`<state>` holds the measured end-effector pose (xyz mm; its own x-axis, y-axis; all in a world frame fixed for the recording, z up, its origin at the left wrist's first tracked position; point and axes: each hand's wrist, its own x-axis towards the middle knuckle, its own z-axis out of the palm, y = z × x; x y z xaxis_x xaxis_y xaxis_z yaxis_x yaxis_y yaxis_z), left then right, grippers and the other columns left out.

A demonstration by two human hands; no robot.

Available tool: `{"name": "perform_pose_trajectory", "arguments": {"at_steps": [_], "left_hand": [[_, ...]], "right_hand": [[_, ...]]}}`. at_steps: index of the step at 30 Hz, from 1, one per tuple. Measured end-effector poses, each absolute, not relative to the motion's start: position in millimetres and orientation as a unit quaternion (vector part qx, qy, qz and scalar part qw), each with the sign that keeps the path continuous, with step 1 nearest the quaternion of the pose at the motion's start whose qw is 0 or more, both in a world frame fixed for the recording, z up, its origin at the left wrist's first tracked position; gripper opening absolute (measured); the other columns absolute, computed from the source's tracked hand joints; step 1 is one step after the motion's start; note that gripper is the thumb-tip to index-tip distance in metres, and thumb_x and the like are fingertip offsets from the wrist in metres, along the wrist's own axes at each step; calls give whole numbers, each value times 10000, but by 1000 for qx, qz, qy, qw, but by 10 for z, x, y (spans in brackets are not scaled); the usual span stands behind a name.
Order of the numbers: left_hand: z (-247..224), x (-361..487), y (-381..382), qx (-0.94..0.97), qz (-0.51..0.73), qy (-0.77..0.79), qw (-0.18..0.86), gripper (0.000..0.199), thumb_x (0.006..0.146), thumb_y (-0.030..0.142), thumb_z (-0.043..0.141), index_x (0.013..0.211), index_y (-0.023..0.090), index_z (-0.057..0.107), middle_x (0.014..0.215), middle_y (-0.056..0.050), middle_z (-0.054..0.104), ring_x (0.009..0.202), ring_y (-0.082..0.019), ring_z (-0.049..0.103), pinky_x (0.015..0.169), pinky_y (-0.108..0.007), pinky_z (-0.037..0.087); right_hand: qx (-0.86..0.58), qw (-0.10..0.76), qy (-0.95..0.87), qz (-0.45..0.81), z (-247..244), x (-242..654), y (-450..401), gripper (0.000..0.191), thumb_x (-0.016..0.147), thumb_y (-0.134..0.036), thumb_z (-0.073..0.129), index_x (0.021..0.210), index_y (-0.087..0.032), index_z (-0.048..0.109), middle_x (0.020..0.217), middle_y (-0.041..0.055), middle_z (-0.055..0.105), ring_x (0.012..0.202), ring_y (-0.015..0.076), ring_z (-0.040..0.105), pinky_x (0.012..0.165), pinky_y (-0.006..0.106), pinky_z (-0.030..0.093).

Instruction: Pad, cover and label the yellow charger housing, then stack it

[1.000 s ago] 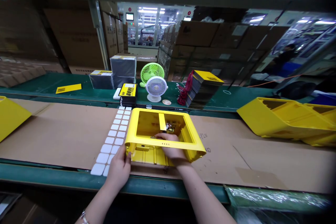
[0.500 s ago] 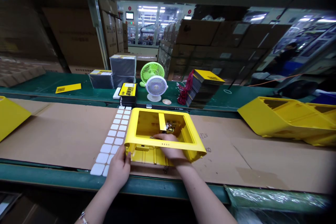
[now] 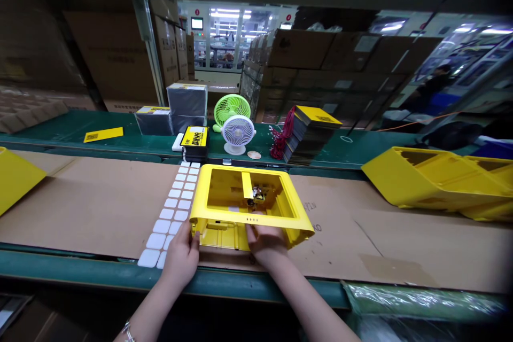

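Observation:
A yellow plastic housing (image 3: 300, 212) with a large rectangular opening sits in front of me on the cardboard. My left hand (image 3: 182, 251) grips its front left corner, thumb at the edge. Reaching in under the front bar is my right hand (image 3: 266, 240); the bar covers most of its fingers, and I cannot see whether they hold anything. Through the opening, a small circuit part with wires (image 3: 256, 196) shows near the middle divider. A small white patch (image 3: 233, 208) lies on the inner floor. Left of the housing runs a sheet of white square pads (image 3: 159, 240).
More yellow housings (image 3: 425, 181) stand at right, another (image 3: 16, 179) at left. On the green shelf are a white fan (image 3: 238, 133), a green fan (image 3: 224, 109), red wires (image 3: 284, 139), a stack of yellow-topped cards (image 3: 310, 133) and dark blocks (image 3: 188, 107).
My right hand has drawn back toward me, from inside the opening to beneath the front bar. The white patch inside is now uncovered. My left hand stays at the corner.

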<state>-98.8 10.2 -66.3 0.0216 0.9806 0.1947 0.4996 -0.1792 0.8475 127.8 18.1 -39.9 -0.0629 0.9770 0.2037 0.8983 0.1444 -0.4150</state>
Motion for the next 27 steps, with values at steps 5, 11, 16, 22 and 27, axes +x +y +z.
{"name": "perform_pose_trajectory", "arguments": {"at_steps": [5,11,16,22,27], "left_hand": [[-671,-990,108,650,409,568,295,286,892,361,394,1076,187,527,1121,-109,604,1092,-252,536,890,-384,429],[-689,-985,115,650,414,569,288,297,890,382,388,1063,186,529,1120,-108,606,1100,-249,536,886,-373,438],[-684,-986,106,651,409,570,290,264,898,363,378,1051,197,515,1149,-103,590,1116,-244,523,904,-373,427],[-675,-983,112,646,408,567,307,254,896,365,389,1048,200,510,1149,-95,589,1070,-233,544,888,-360,435],[-686,-994,120,659,398,560,305,288,892,357,394,1100,191,502,1207,-113,555,1094,-241,526,902,-369,427]], "right_hand": [[-608,197,-762,101,-495,1186,34,325,878,-303,434,1155,-192,564,1105,72,615,1021,234,534,908,346,419],[-609,169,-765,122,-520,1117,67,560,827,-401,529,1322,-170,404,1224,107,536,1128,262,469,987,395,364],[-623,168,-757,105,-531,1107,32,587,821,-430,526,1320,-148,397,1239,125,517,1144,273,454,999,396,356],[-620,142,-766,90,-527,1098,52,488,844,-349,460,1264,-101,453,1196,152,543,1116,289,475,980,395,373],[-608,130,-776,103,-546,1112,131,512,829,-296,437,1298,-91,414,1154,160,567,1092,291,498,965,404,385]]}}
